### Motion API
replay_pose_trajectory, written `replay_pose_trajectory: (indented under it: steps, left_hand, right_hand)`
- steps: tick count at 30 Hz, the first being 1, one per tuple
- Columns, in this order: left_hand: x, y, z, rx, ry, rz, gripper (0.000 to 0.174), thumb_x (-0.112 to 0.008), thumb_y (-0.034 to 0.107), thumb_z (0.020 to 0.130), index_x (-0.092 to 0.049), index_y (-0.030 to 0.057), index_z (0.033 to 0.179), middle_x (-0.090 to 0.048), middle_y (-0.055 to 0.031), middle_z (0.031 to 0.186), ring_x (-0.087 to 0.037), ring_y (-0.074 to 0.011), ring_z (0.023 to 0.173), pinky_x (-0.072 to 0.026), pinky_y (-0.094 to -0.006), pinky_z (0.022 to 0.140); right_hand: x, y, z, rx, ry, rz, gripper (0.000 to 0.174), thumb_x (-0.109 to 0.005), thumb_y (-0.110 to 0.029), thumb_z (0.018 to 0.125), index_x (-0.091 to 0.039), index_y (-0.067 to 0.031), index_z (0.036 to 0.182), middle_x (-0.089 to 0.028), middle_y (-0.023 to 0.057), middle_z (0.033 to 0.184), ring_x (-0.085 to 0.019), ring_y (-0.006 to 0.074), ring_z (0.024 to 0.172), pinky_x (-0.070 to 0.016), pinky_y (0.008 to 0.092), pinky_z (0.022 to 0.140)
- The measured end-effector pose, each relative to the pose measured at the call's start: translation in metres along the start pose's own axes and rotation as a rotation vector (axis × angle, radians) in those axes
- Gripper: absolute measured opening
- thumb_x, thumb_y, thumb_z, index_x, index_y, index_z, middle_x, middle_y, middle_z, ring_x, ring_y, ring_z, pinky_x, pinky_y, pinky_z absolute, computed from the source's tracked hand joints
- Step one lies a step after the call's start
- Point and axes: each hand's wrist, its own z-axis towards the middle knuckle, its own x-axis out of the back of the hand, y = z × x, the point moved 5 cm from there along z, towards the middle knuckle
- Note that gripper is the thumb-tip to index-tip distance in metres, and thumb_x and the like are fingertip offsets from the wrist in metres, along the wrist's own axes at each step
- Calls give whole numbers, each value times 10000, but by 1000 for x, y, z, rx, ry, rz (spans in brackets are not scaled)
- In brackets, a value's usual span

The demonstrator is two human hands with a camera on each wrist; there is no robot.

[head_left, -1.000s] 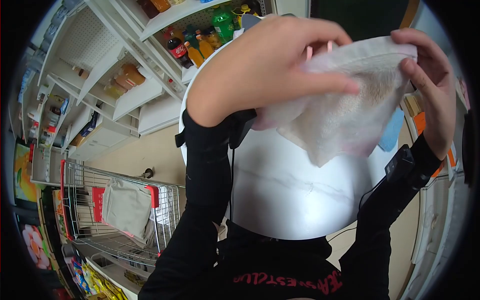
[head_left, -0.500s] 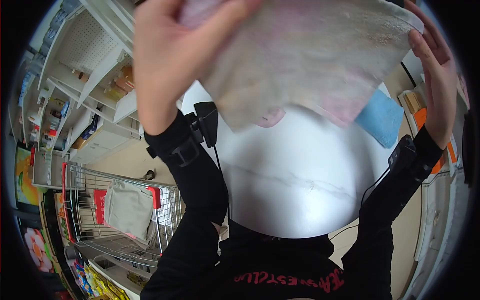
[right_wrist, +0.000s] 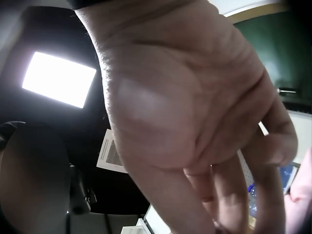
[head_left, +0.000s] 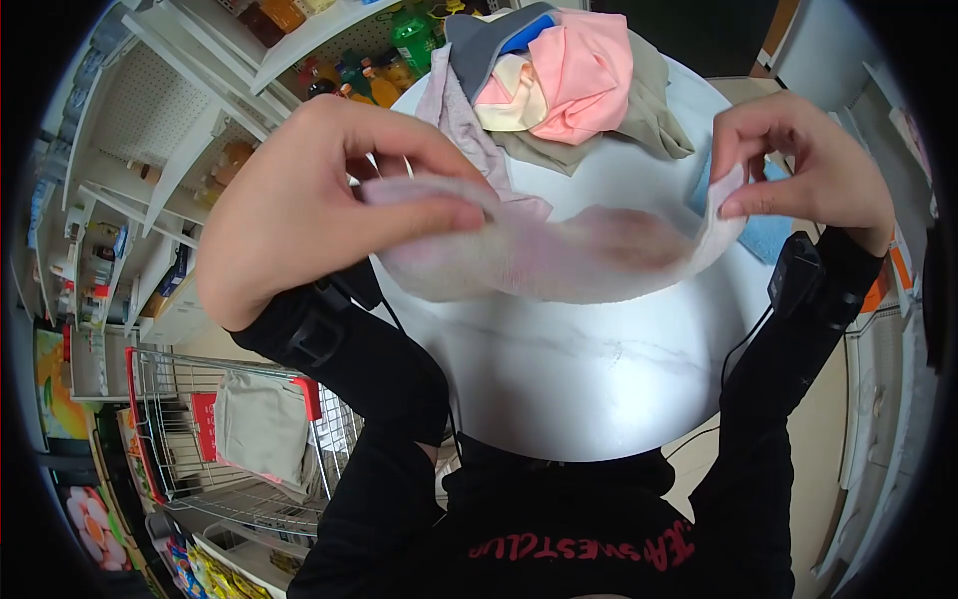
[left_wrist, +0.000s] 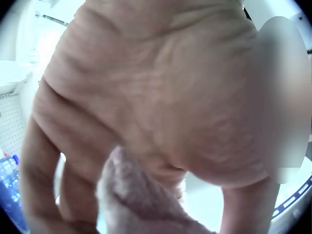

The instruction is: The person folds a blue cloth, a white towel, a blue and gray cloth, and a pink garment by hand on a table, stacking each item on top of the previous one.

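A thin pale pink-white cloth (head_left: 599, 260) hangs in a sagging curve between both hands, above the round white table. The left hand (head_left: 329, 200) pinches its left end between thumb and fingers; in the left wrist view part of the cloth (left_wrist: 141, 200) shows beneath the palm of the left hand (left_wrist: 151, 97). At the cloth's other end, the right hand (head_left: 808, 165) pinches a corner between thumb and fingertips. The right wrist view shows the palm of the right hand (right_wrist: 180, 102) with fingers bent downward; what its fingertips hold is out of sight there.
On the white table (head_left: 559, 389), a pile of pink (head_left: 584, 80), grey and beige cloths lies at the back, with a blue cloth (head_left: 766, 232) at the right. A shopping cart (head_left: 180, 439) holding folded cloth (head_left: 261, 424) stands at the left, before shelves with bottles (head_left: 411, 38).
The raised cloth has come down and now sags between the hands, uncovering the pile behind. The left hand has lowered, and the right hand has moved slightly inward and down.
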Motion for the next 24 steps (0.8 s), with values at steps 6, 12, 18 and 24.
replay_pose_trajectory:
  steps: [6,12,18,24]
  left_hand:
    - [13,-40,21,50,207,98,329,-792,253,893,-753,-52,1008,-718,-43,806,-606,-84,725,-505,-255,682]
    - [28,-30,20,33,478,41,298,-769,252,922,-761,-33,1007,-710,-46,823,-611,-84,743,-493,-248,691]
    - [15,-2,-6,-166,337,-122,275,-795,244,915,-763,-18,995,-700,-3,843,-628,-73,759,-461,-256,667]
    - [-3,0,-1,-307,-190,-18,209,-829,156,864,-788,-2,995,-741,-19,818,-636,-72,742,-484,-251,669]
  right_hand:
    - [12,33,13,183,368,-39,141,-775,-142,933,-728,-35,1012,-670,7,877,-613,90,742,-498,234,690]
    - [34,36,6,368,586,-72,217,-743,-252,972,-744,-65,1083,-637,-7,843,-596,93,754,-462,232,634]
    - [17,8,-27,429,312,-106,202,-811,-256,901,-786,-68,972,-673,-3,800,-584,88,697,-443,248,651]
    - [4,8,-9,269,65,-61,217,-863,-230,817,-779,-39,875,-688,11,769,-589,114,679,-446,283,652]
